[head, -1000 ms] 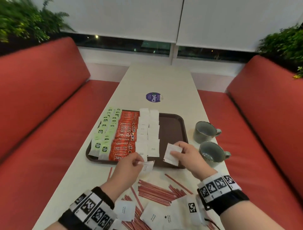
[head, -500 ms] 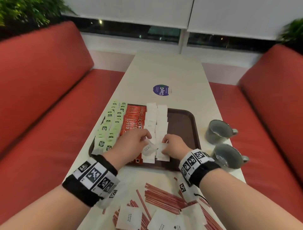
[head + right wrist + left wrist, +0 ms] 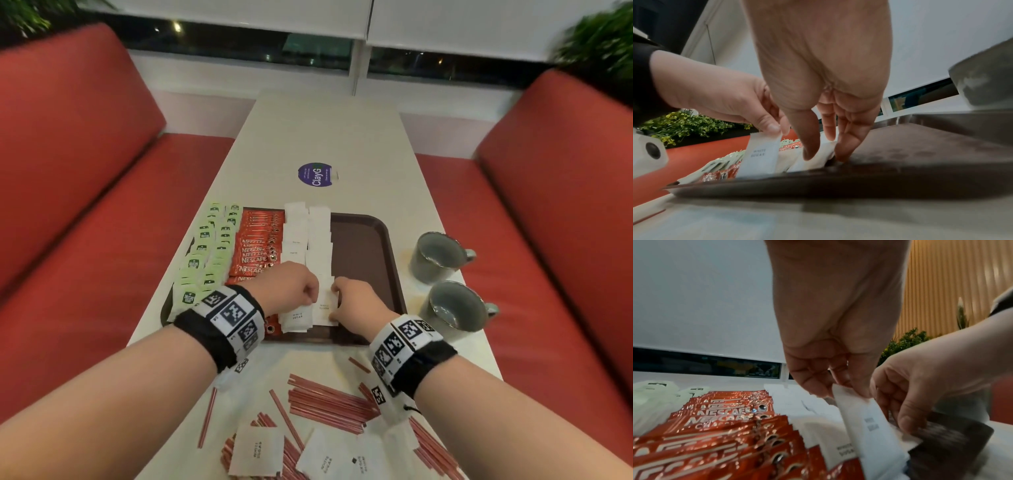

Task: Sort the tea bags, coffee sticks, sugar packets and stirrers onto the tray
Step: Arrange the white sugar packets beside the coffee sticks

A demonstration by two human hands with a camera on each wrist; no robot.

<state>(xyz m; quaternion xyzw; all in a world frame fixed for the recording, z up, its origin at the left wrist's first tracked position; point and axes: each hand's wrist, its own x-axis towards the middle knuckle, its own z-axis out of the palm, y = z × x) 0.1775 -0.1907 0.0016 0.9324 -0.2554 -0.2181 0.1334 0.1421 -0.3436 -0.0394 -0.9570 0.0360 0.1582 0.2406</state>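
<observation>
The left hand (image 3: 830,331) pinched a sugar packet (image 3: 869,420) at the tray's (image 3: 363,236) six o'clock edge; the right hand (image 3: 818,78) pressed spread fingers alongside. A careless drop could have skewed the neighbouring row.

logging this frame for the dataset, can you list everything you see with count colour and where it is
tray: one, dark brown, middle of the table
tea bags: many, pale green, two columns on the tray's left side
coffee sticks: many, red, a column right of the tea bags
sugar packets on tray: many, white, two columns right of the coffee
loose sugar packets: several, white, on the table near the person
stirrers: many, red, scattered on the near table
mugs: two, grey, right of the tray
sticker: one, purple, on the table beyond the tray
table: one, off-white, between red benches
left hand: pinches a white sugar packet over the tray
right hand: fingers straight, on the near end of the right sugar column
</observation>
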